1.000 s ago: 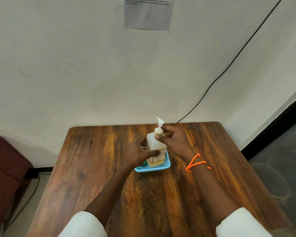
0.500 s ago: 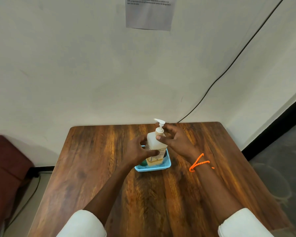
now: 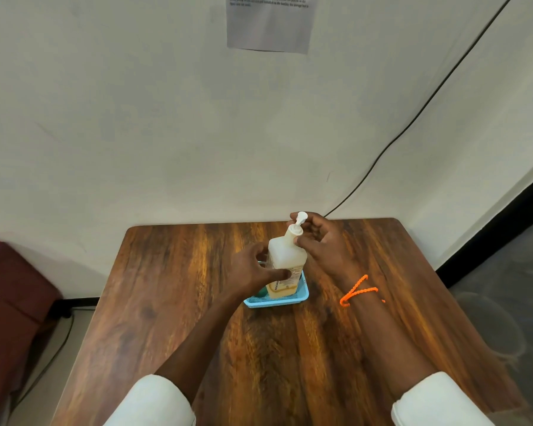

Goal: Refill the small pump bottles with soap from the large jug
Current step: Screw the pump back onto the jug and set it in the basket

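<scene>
The left hand (image 3: 253,272) grips the pump bottle (image 3: 285,265) upright in the blue tray (image 3: 290,299) on the tabletop (image 3: 166,302); the right hand (image 3: 323,244) pinches its pump (image 3: 298,224).

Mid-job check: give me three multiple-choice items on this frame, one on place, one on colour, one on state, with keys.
1. Where does the pump bottle stand?
A. in the tray
B. on bare table
C. on the floor

2. What colour is the tray?
A. red
B. light blue
C. black

3. What is the right hand doing?
A. resting flat on the table
B. hanging idle
C. pinching the pump collar

Key: 1 A, the bottle's base sits inside the mesh rim; 2 B, the rim shows light blue; 3 C, thumb and fingers close round the collar while the left hand grips the body.
</scene>
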